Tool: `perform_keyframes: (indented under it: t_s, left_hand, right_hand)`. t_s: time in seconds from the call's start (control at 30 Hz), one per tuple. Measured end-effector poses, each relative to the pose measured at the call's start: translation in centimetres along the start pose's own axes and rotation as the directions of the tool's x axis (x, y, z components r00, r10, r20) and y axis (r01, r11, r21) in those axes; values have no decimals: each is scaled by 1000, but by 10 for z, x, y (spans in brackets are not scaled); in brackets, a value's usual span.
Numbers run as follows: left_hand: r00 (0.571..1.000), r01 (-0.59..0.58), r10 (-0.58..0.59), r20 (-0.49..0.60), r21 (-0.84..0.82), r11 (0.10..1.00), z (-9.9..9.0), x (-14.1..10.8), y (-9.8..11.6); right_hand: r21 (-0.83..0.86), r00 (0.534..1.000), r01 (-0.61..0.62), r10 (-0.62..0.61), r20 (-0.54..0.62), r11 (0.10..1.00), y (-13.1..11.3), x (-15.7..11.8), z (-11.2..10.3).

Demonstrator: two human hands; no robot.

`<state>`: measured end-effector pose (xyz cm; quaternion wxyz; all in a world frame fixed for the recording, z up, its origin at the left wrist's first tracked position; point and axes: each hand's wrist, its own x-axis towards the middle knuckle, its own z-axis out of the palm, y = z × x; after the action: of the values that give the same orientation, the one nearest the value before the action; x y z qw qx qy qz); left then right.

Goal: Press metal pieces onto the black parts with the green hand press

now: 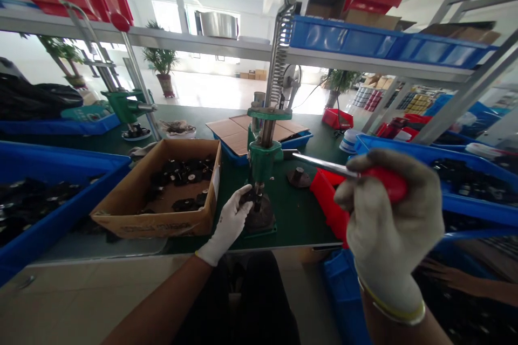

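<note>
In the middle of the bench stands a green arbor press (263, 159) with a coil spring on top. My left hand (230, 221), in a white glove, has its fingers closed on a small black part (250, 195) under the ram, above the press base (261, 218). My right hand (394, 215), in a soiled white glove, is wrapped round the red knob (384, 183) of the press lever (324, 163), which runs out to the right. Left of the press, an open cardboard box (157, 223) holds several black parts (186, 172).
Blue bins (101, 159) with black parts flank the bench on both sides. A red bin (329, 207) sits right of the press. Behind stands a second press (121, 105). A shelf (238, 49) crosses above. Another person's hand (449, 275) reaches into a bin at lower right.
</note>
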<state>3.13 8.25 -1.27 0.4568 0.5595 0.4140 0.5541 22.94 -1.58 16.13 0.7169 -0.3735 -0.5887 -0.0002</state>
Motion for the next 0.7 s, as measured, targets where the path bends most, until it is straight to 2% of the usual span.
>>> perform_keyframes:
  t_s: [0.07,0.13,0.2,0.23,0.3,0.33,0.37,0.4,0.43,0.5,0.57,0.63,0.7]
  left_hand:
    - [997,51,-55,-49,-72,996,3,-1,9]
    - [988,104,-120,-98,-162,981,6,-2,16]
    - [970,168,-216,-116,-324,931,7,-5,22]
    - [955,205,-274,-110,-422,883,6,-8,24]
    - [917,275,-390,-80,-580,766,4,-17,30]
    - [900,304,-432,-61,-622,721,3,-23,33]
    - [889,325,-456,-45,-641,696,3,-31,36]
    - [886,338,-463,-29,-642,688,2,-39,40]
    - [887,351,-461,-11,-632,691,2,-49,43]
    - [897,375,-442,27,-577,725,1,-68,48]
    - [911,389,-410,52,-439,810,-5,-87,49]
    - [943,327,-332,10,-202,923,-18,-105,42]
    - [979,192,-187,-82,54,980,-38,-120,26]
  right_hand:
    - [102,994,-95,89,59,990,4,52,21]
    - [90,974,-167,150,169,982,19,91,41]
    - [36,952,-217,204,230,975,37,104,56]
    - [13,950,-234,226,217,972,44,97,61]
    - [-29,959,-256,257,116,966,56,57,67]
    - [-58,959,-275,279,59,960,59,27,68]
    - [-90,950,-301,307,62,949,62,-5,69]
    - [-136,928,-326,344,145,935,63,-38,68]
    - [-181,875,-350,390,286,919,64,-69,68]
    - [-200,817,-365,416,400,909,63,-116,65]
    - [-167,832,-310,352,429,936,59,-140,61]
    - [-135,854,-161,206,478,978,53,-147,54]
    - [-117,805,18,55,591,993,47,-148,47]
